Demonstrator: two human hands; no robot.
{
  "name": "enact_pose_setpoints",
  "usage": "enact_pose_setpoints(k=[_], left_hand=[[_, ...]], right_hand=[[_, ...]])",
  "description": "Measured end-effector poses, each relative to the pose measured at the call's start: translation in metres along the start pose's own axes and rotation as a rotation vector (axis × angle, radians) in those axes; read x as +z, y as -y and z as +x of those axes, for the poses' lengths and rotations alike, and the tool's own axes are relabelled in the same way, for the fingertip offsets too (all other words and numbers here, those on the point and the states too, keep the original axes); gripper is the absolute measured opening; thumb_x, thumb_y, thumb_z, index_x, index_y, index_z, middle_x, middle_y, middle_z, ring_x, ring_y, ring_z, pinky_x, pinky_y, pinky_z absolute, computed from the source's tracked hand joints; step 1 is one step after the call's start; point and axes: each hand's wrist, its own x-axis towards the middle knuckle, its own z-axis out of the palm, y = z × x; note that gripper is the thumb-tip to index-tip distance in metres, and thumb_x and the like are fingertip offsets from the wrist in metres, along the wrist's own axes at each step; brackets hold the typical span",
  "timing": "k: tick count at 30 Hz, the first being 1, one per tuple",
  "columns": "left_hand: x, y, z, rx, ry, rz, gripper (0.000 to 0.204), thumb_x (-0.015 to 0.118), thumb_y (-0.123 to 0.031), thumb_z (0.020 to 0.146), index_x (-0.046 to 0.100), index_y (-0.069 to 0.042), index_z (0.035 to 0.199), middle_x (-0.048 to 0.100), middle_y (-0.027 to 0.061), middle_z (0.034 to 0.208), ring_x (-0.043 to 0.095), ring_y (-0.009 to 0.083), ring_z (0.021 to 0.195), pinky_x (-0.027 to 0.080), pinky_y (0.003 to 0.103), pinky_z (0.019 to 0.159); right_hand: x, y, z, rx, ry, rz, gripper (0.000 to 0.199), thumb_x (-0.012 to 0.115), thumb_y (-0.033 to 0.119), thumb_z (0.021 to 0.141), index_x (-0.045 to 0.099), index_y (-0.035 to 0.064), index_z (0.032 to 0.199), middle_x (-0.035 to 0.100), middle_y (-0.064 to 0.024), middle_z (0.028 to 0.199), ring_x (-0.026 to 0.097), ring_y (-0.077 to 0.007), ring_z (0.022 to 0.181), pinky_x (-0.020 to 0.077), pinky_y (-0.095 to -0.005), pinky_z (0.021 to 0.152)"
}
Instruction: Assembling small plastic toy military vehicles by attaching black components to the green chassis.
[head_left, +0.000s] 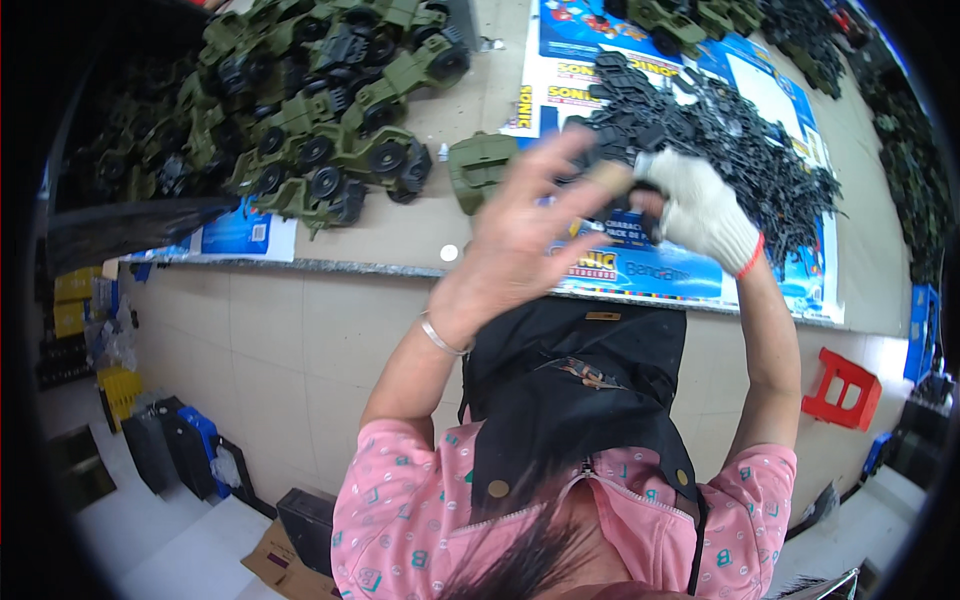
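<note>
With the left hand (pixel 530 215) spread and released, an olive body (pixel 476 172) was located just left of its fingers. A dark part (pixel 652 228) was grasped at the gloved right hand's (pixel 695 203) fingertips, facing the left; its long axis was blurred.

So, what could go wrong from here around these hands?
The gloved right hand is right beside a loose heap of small black parts, so a brush could scatter some. The left hand, fingers spread, is close to the green piece and might knock it. The toy trucks lie piled on one another and could slide.
</note>
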Motion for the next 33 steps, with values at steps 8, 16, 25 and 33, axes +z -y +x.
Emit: enact_pose_setpoints(k=[8, 16, 25, 33], left_hand=[[0.035, -0.005, -0.030, -0.139, -0.187, -0.182, 0.016, 0.077, 0.001, 0.082, 0.070, 0.000, 0.096, 0.067, 0.0106, 0.097, 0.067, 0.0249, 0.081, 0.055, 0.033, 0.070], [0.001, -0.011, -0.033, -0.217, -0.158, -0.265, 0.021, 0.079, 0.003, 0.083, 0.071, 0.000, 0.102, 0.065, 0.0094, 0.099, 0.067, 0.0186, 0.080, 0.055, 0.029, 0.066], [-0.082, 0.043, 0.012, 0.233, 0.596, 0.449, 0.046, 0.069, 0.004, 0.078, 0.066, -0.007, 0.122, 0.052, 0.0086, 0.149, 0.046, 0.0308, 0.143, 0.034, 0.048, 0.124], [-0.070, 0.051, 0.025, 0.542, 0.789, 0.557, 0.013, 0.068, -0.009, 0.076, 0.067, -0.011, 0.089, 0.051, 0.0024, 0.091, 0.060, 0.0200, 0.100, 0.044, 0.043, 0.113]], right_hand=[[0.060, 0.029, -0.054, 0.234, -0.273, 0.799, 0.039, 0.085, 0.017, 0.080, 0.068, 0.0037, 0.112, 0.072, -0.0116, 0.093, 0.070, -0.0270, 0.082, 0.0544, -0.0375, 0.075], [0.050, 0.053, -0.031, 0.037, -0.009, 0.694, 0.040, 0.080, 0.025, 0.090, 0.064, 0.0007, 0.116, 0.070, -0.0100, 0.102, 0.072, -0.0234, 0.088, 0.0576, -0.0364, 0.076], [0.118, 0.019, -0.037, 0.373, -0.089, 1.698, 0.034, 0.072, 0.027, 0.097, 0.060, -0.0002, 0.112, 0.061, -0.0160, 0.124, 0.065, -0.0268, 0.115, 0.0604, -0.0424, 0.087], [0.141, 0.017, 0.044, 0.404, -0.145, 2.140, 0.017, 0.058, 0.016, 0.105, 0.057, 0.0104, 0.121, 0.064, -0.0087, 0.118, 0.060, -0.0269, 0.113, 0.0498, -0.0534, 0.092]])
